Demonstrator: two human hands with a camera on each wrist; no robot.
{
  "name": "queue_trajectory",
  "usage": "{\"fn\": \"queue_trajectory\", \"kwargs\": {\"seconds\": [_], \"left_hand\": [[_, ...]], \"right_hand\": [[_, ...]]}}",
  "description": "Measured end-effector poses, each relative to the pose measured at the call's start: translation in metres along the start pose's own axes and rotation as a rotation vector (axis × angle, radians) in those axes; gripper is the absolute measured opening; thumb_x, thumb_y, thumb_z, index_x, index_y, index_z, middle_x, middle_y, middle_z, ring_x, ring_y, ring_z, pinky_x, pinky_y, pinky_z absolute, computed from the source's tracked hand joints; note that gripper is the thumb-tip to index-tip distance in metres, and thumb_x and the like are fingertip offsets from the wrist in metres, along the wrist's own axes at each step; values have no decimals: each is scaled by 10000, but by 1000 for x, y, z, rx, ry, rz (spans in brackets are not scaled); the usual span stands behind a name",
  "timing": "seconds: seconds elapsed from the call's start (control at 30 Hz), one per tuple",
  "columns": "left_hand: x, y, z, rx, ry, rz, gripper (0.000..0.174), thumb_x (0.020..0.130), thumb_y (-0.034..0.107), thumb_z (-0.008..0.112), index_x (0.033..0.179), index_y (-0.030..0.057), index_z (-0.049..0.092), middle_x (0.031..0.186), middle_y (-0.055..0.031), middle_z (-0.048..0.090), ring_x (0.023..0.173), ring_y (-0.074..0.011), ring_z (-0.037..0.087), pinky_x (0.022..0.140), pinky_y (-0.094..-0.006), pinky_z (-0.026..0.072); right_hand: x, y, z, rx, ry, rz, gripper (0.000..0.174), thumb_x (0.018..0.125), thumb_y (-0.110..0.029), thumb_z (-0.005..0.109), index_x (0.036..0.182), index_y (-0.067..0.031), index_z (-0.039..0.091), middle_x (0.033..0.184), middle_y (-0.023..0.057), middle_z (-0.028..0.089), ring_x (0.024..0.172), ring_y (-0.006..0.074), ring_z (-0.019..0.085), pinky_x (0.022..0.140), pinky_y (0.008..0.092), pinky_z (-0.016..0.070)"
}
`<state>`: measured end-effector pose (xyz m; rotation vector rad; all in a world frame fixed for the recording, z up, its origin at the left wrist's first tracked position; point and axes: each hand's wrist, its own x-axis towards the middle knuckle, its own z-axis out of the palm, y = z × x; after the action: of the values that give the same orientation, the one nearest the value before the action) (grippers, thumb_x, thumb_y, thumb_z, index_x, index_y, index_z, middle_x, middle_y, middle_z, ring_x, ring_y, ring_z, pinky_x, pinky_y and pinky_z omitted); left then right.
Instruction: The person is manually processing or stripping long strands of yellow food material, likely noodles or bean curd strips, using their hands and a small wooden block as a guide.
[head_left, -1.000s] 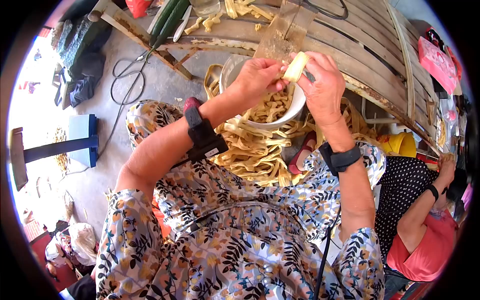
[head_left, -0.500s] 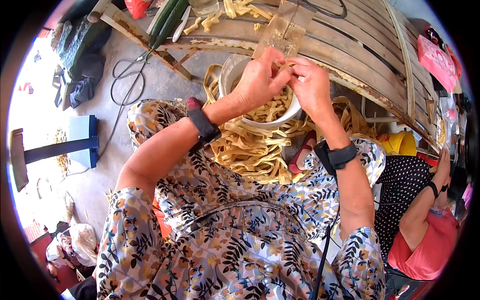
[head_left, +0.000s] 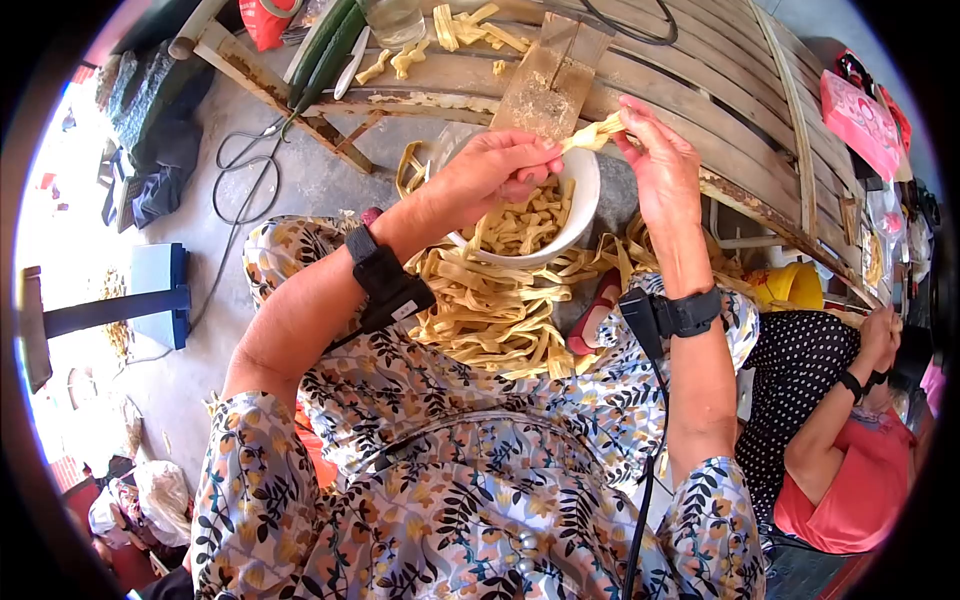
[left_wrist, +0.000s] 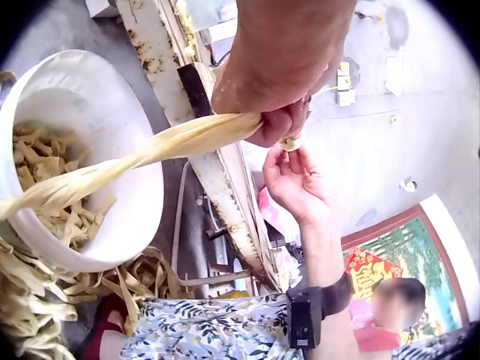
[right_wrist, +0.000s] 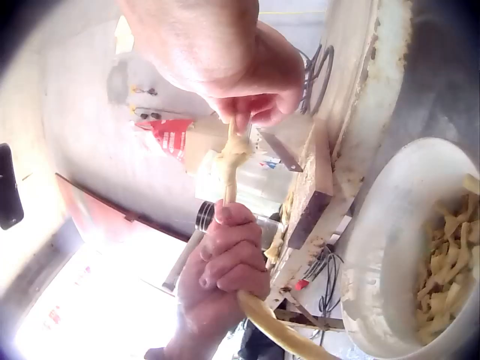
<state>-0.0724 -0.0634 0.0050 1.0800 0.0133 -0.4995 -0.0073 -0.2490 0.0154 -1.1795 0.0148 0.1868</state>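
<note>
Between the two hands runs a pale yellow, flat, soft strip (left_wrist: 142, 154) with a small knot (right_wrist: 234, 152) in it. My left hand (head_left: 490, 172) grips the strip on one side of the knot, fingers curled round it, and the long tail hangs from that fist past the bucket. On the other side my right hand (head_left: 662, 170) pinches the short end between thumb and fingertips. Both hands are above the white bucket (head_left: 588, 205), which holds many short knotted pieces (head_left: 520, 225).
More long strips (head_left: 490, 310) lie heaped below the bucket. Behind it, a wooden board (head_left: 545, 90) with an upright blade (right_wrist: 280, 151) rests on a slatted bench (head_left: 690, 100). Cucumbers (head_left: 328, 55), a white-handled knife (head_left: 352, 62) and loose pieces lie there. Another person (head_left: 850, 460) sits at right.
A wide loop of strip stood at the right fingers; the hands then came together over it. Now they have drawn apart, with a tightened knot between them.
</note>
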Motion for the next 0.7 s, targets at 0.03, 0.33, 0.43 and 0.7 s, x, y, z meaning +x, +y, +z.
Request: {"fn": "queue_trajectory", "kwargs": {"seconds": [0.03, 0.33, 0.43, 0.7], "left_hand": [[1, -1, -5, -67, -61, -33, 219, 896, 228, 476, 873, 27, 561, 546, 64, 368, 470, -20, 289, 448, -178, 246], [-3, 15, 9, 538, 6, 158, 347, 885, 357, 478, 1016, 49, 569, 752, 22, 557, 607, -43, 495, 559, -164, 390], [6, 13, 0, 525, -50, 136, 349, 890, 346, 469, 1018, 39, 577, 689, 36, 515, 550, -35, 411, 539, -159, 359], [-6, 12, -4, 430, -51, 153, 287, 900, 260, 465, 910, 1, 589, 659, 25, 497, 582, -53, 430, 544, -171, 363]], "right_hand": [[0, 0, 0, 3, 6, 14, 125, 760, -57, 626, 854, 22, 651, 1001, 73, 604, 815, 114, 556, 734, 231, 455], [-15, 7, 18, -125, -127, -12, 173, 749, -86, 664, 881, 26, 651, 885, 57, 617, 760, 94, 566, 707, 215, 459], [-14, 12, 18, -140, -139, -27, 199, 744, -91, 671, 903, 25, 645, 827, 49, 619, 731, 91, 562, 687, 208, 458], [-7, 9, 8, -105, -117, 90, 207, 764, -161, 665, 887, 5, 642, 755, 20, 600, 684, 79, 528, 647, 199, 459]]}}
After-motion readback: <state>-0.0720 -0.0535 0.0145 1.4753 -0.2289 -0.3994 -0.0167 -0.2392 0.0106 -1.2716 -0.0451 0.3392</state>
